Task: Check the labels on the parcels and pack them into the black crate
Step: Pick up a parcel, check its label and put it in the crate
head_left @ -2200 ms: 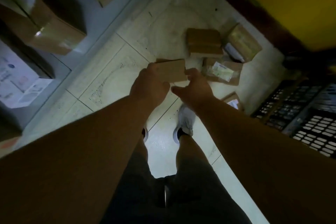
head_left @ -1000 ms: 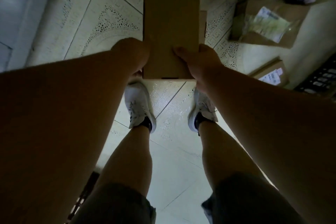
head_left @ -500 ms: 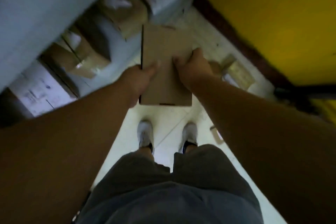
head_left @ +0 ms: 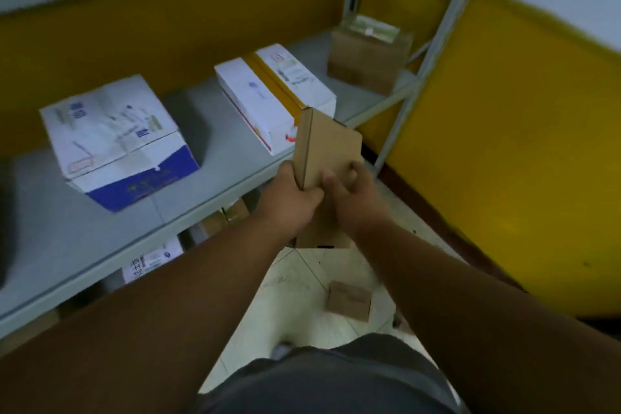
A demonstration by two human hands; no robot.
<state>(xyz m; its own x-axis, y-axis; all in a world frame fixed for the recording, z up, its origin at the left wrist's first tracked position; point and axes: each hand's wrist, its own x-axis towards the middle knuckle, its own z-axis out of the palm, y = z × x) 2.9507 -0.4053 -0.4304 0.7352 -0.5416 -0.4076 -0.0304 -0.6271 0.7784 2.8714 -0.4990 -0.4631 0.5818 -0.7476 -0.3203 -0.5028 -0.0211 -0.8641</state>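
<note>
No text can be read with certainty. The white box with blue side (head_left: 124, 144), the white box with yellow band (head_left: 274, 96) and the box under the shelf (head_left: 153, 260) carry blurred print. The held brown parcel (head_left: 327, 151) shows a plain face.

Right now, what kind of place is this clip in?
Probably a parcel storeroom or small stockroom: a grey metal shelf holds cartons such as a white and blue box, and another brown parcel lies on the tiled floor.

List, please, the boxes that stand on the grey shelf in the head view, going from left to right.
White and blue box → white box with yellow tape → brown cardboard box.
</note>
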